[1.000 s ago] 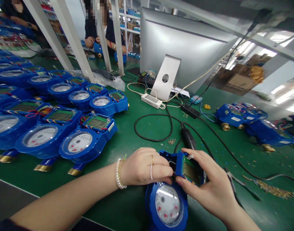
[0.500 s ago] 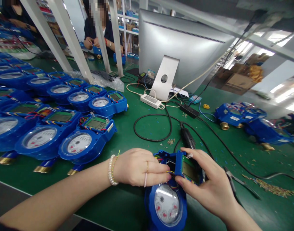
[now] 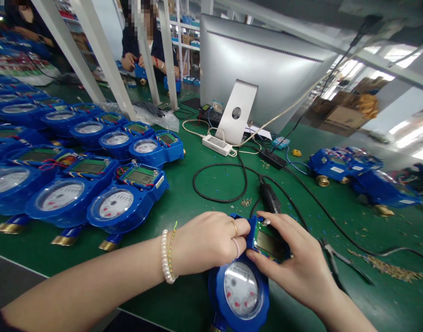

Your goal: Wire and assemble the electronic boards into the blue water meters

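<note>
A blue water meter (image 3: 241, 291) with a round white dial stands in front of me at the bench's near edge. My right hand (image 3: 299, 260) grips the display module (image 3: 268, 244), a green circuit board with a grey screen in a blue frame, thumb below and fingers above. The module is tilted at the meter's upper housing. Against its left side, my left hand (image 3: 211, 242) is closed, its fingers curled down into the housing. Whatever those fingertips hold is hidden.
Rows of blue water meters (image 3: 110, 205) fill the left. Behind are a monitor (image 3: 263, 69), a white power strip (image 3: 218, 145) and a black-handled tool (image 3: 269, 196) with looped cable. Pliers (image 3: 339, 260), loose screws (image 3: 391, 266) and more meters (image 3: 330, 166) lie right. A co-worker (image 3: 149, 55) sits opposite.
My left fingers have curled from stretched out into a closed grip inside the housing. My right hand has shifted the display module slightly left, over the housing.
</note>
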Demonstrator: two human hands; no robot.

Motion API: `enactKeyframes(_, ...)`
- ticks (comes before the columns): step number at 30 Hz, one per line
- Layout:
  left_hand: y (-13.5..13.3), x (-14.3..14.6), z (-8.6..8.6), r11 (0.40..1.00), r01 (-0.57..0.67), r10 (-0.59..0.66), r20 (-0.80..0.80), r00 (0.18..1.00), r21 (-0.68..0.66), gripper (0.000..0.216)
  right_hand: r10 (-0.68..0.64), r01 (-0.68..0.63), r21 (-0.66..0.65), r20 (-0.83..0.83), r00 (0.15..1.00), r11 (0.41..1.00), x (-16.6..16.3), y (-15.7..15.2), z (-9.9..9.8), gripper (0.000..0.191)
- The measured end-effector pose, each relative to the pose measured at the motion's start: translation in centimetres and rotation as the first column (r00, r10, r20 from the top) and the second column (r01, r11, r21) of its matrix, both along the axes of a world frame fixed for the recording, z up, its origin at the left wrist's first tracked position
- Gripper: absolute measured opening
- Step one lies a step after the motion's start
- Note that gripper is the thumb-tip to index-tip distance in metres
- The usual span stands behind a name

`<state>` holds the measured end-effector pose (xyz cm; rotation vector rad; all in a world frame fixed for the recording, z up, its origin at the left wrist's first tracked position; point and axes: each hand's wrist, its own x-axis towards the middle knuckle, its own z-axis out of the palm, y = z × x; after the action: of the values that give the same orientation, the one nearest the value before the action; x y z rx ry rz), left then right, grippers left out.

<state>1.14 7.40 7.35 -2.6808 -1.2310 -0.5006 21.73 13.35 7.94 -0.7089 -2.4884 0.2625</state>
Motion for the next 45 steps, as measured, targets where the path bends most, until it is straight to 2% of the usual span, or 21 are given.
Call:
enactKeyframes(3, -0.3, 0.1, -0.3, 0.994, -0.094, 0.094, -0.009, 0.996, -0.056, 0.017, -0.005, 0.005, 0.036, 0.008, 1.000, 0.999, -0.3, -0.3, -0.3, 0.050)
enactKeyframes(6, -0.4, -0.2, -0.4, 0.975, -0.137, 0.157, 0.109, 0.981, -0.176, 0.017, -0.009, 0.009, 0.064, 0.012, 1.000, 0.998, -0.7, -0.5, -0.8, 0.052)
enactKeyframes(10, 0.0, -0.9, 0.3, 0.934, 0.011, 0.095, 0.281, 0.955, -0.356, 0.015, 0.010, -0.011, 0.069, 0.013, 1.000, 0.998, -0.9, -0.5, -1.0, 0.050)
enactKeyframes(12, 0.3, -1.0, 0.7, 0.920, 0.066, 0.065, 0.318, 0.946, -0.386, 0.013, 0.010, -0.010, 0.050, 0.008, 1.000, 0.999, -0.8, -0.3, -0.9, 0.049)
enactKeyframes(16, 0.6, -0.7, 0.5, 0.922, 0.044, 0.115, 0.379, 0.918, -0.386, 0.007, -0.028, 0.028, -0.059, -0.001, 1.000, 0.998, -0.5, 0.2, -0.8, 0.047)
enactKeyframes(19, 0.5, -0.3, 0.2, 0.924, 0.015, 0.144, 0.386, 0.911, -0.381, 0.005, -0.039, 0.040, -0.089, 0.002, 0.999, 0.995, -0.3, 0.5, -0.8, 0.047)
enactKeyframes(26, 0.8, 0.1, 0.2, 0.913, -0.135, 0.281, 0.353, 0.892, -0.386, 0.021, -0.014, 0.013, -0.108, -0.013, 1.000, 0.994, -0.7, 0.6, -0.2, 0.045)
enactKeyframes(38, 0.8, 1.0, -1.3, 0.918, -0.228, 0.343, 0.361, 0.868, -0.323, 0.007, 0.000, 0.002, -0.070, 0.029, 1.000, 0.998, -0.9, 0.4, -0.2, 0.045)
enactKeyframes(45, 0.3, 1.4, -1.8, 0.895, -0.296, 0.416, 0.383, 0.825, -0.333, 0.010, 0.006, -0.006, 0.001, 0.062, 0.998, 1.000, -1.3, 0.0, -0.2, 0.047)
